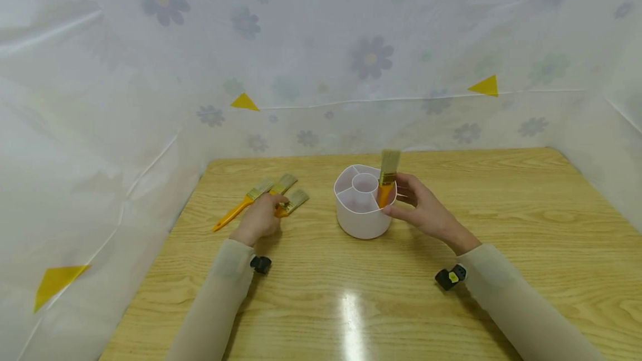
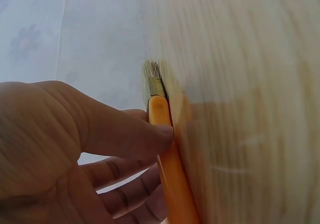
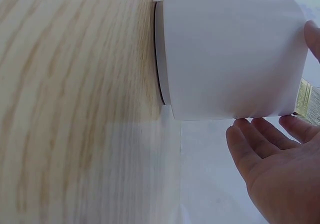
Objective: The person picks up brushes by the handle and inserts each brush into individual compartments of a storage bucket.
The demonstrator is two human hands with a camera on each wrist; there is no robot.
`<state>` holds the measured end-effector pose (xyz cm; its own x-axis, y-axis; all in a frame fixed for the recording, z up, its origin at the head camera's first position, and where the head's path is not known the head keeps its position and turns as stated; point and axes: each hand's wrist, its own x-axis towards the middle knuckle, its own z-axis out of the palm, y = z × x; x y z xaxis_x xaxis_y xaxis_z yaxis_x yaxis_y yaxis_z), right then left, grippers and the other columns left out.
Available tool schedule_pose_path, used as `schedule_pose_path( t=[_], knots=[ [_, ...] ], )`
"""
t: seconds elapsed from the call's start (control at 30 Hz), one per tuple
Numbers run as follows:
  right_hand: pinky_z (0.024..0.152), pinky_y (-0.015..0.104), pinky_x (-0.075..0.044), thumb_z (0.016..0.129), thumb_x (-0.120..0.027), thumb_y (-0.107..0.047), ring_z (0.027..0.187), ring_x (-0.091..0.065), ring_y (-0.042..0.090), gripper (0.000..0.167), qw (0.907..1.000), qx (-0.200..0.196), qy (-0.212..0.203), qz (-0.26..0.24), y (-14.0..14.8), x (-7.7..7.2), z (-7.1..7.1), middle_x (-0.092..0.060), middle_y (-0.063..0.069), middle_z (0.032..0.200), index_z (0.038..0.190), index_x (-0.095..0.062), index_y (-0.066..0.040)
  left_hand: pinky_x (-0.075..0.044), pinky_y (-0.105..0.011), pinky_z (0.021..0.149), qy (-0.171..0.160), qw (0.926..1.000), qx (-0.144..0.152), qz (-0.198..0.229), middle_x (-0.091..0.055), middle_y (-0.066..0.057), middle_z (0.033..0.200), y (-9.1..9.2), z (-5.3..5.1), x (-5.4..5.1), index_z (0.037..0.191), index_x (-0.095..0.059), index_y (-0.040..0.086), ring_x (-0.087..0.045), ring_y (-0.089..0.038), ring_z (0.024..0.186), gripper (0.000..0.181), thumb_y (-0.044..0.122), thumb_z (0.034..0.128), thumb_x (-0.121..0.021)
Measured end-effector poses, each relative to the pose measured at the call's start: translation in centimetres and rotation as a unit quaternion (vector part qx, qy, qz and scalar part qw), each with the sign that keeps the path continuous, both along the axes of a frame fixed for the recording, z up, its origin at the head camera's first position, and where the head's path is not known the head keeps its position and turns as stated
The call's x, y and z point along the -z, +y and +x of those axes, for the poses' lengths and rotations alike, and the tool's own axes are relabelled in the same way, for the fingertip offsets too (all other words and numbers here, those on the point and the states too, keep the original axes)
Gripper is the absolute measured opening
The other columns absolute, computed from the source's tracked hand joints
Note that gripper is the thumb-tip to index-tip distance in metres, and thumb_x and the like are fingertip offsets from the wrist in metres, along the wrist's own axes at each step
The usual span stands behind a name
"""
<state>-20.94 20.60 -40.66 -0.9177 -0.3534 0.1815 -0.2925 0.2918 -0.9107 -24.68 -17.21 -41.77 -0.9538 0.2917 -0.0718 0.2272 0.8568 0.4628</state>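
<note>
On the left of the table, my left hand pinches a paintbrush by its orange handle, thumb on top. Two more paintbrushes lie beside that hand: one long orange handle points towards me, while the other brush's bristles show behind the fingers. A white round organizer with several compartments stands mid-table. Bristles up, one paintbrush leans in its right compartment. My right hand rests against the organizer's right side, fingertips touching the wall and thumb near the rim.
The wooden table runs back to a flower-printed plastic sheet. Similar sheeting hangs at both sides. Yellow tape pieces are stuck on it.
</note>
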Motion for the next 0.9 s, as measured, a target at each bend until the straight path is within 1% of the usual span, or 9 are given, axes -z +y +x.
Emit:
schedule_pose_path(
  t=[0.17,0.4,0.57,0.63,0.67,0.73,0.8,0.87,0.9],
  knots=[
    [0.108,0.052,-0.03,0.087,-0.072,-0.02,0.131,-0.039,0.031,0.074,1.0,0.0,-0.002,-0.001,0.0,0.0,-0.01,-0.037,0.01,0.145,0.147,-0.029,-0.012,-0.042,-0.033,0.062,0.009,0.9999,0.005,-0.012,-0.06,-0.015,0.117,0.05,0.09,-0.16,0.13,-0.059,0.009,-0.059,-0.03,0.1,0.063,-0.018,0.0746,-0.048],
    [0.108,0.051,-0.03,0.086,-0.072,-0.019,0.131,-0.039,0.031,0.074,1.0,0.003,0.001,-0.001,-0.06,-0.04,0.0,-0.038,0.01,0.144,0.147,-0.03,-0.012,-0.049,-0.035,0.073,0.01,0.9997,0.004,-0.022,-0.063,-0.015,0.116,0.18,0.13,-0.28,0.13,-0.059,0.005,-0.06,-0.03,0.102,0.059,-0.018,0.0768,-0.049],
    [0.108,0.052,-0.03,0.087,-0.072,-0.019,0.132,-0.039,0.032,0.075,1.0,0.0,0.0,-0.002,-0.07,-0.14,0.07,-0.037,0.011,0.145,0.147,-0.029,-0.011,-0.046,-0.035,0.073,0.007,0.9996,0.008,-0.027,-0.062,-0.015,0.119,0.14,0.15,-0.41,0.126,-0.062,0.005,-0.059,-0.03,0.107,0.058,-0.019,0.0756,-0.047],
    [0.108,0.052,-0.03,0.087,-0.072,-0.02,0.132,-0.039,0.032,0.075,1.0,-0.002,-0.002,-0.001,-0.05,-0.17,0.11,-0.037,0.011,0.145,0.148,-0.028,-0.011,-0.044,-0.034,0.068,0.007,0.9994,0.013,-0.03,-0.062,-0.014,0.119,0.13,0.16,-0.44,0.125,-0.063,0.007,-0.059,-0.028,0.104,0.059,-0.019,0.0746,-0.047],
    [0.108,0.052,-0.03,0.087,-0.072,-0.02,0.132,-0.038,0.032,0.075,1.0,-0.003,-0.003,-0.001,-0.04,-0.17,0.12,-0.036,0.011,0.146,0.148,-0.028,-0.011,-0.042,-0.033,0.066,0.006,0.9994,0.017,-0.03,-0.062,-0.013,0.116,0.15,0.15,-0.44,0.122,-0.065,0.008,-0.059,-0.027,0.099,0.057,-0.019,0.0742,-0.048],
    [0.108,0.052,-0.03,0.087,-0.071,-0.021,0.132,-0.038,0.032,0.075,1.0,-0.003,-0.004,-0.001,-0.04,-0.18,0.15,-0.036,0.01,0.146,0.148,-0.028,-0.012,-0.039,-0.032,0.061,0.008,0.9992,0.024,-0.031,-0.063,-0.01,0.108,0.2,0.13,-0.45,0.113,-0.068,0.01,-0.056,-0.024,0.088,0.051,-0.017,0.074,-0.051],
    [0.108,0.052,-0.03,0.087,-0.072,-0.02,0.132,-0.039,0.032,0.075,1.0,-0.002,-0.005,-0.002,-0.06,-0.17,0.16,-0.037,0.01,0.145,0.148,-0.028,-0.012,-0.036,-0.032,0.059,0.014,0.9987,0.036,-0.033,-0.062,-0.008,0.097,0.24,0.08,-0.43,0.101,-0.067,0.01,-0.051,-0.022,0.078,0.035,-0.012,0.0764,-0.057],
    [0.108,0.052,-0.03,0.087,-0.072,-0.02,0.132,-0.039,0.032,0.074,1.0,-0.001,-0.006,-0.004,-0.07,-0.17,0.16,-0.037,0.01,0.145,0.147,-0.029,-0.013,-0.036,-0.034,0.061,0.019,0.9983,0.044,-0.034,-0.059,-0.006,0.09,0.3,0.01,-0.35,0.092,-0.064,0.011,-0.047,-0.022,0.075,0.019,-0.003,0.0795,-0.064],
    [0.108,0.051,-0.03,0.087,-0.072,-0.02,0.132,-0.039,0.032,0.074,1.0,0.0,-0.006,-0.005,-0.06,-0.15,0.16,-0.037,0.01,0.145,0.147,-0.029,-0.013,-0.037,-0.034,0.063,0.022,0.998,0.045,-0.038,-0.059,-0.006,0.09,0.32,-0.02,-0.31,0.09,-0.064,0.011,-0.047,-0.021,0.076,0.014,0.003,0.0807,-0.068]
  ],
)
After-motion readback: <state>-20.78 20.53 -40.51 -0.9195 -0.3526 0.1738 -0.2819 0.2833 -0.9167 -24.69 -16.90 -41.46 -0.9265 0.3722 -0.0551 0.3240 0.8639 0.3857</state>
